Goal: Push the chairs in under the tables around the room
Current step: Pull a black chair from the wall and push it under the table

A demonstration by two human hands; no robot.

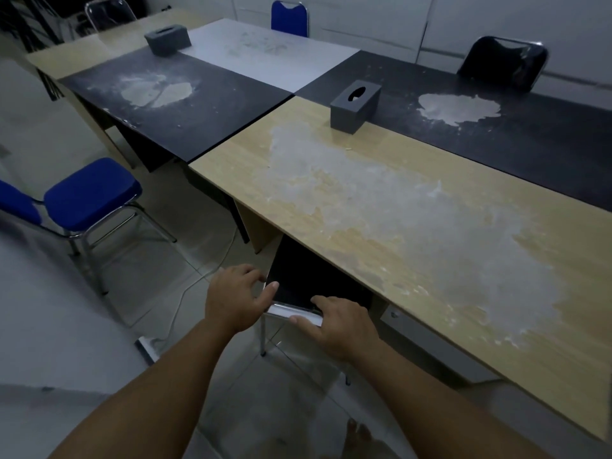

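Observation:
A black chair (299, 283) with a chrome frame stands in front of me, its seat mostly under the wooden table (414, 226). My left hand (236, 298) grips the left end of its backrest top. My right hand (337, 326) holds the right end of the same backrest. A blue chair (91, 193) stands out on the floor at the left, away from the black-topped table (185, 104). Across the tables, a blue chair back (288, 18) and a black chair back (501, 62) show above the far edges.
Two grey tissue boxes (356, 106) (168, 39) sit on the tables. White powdery patches cover parts of the tabletops. A clear chair back (109, 14) stands at the far left. A white cable runs over the tiled floor (185, 286).

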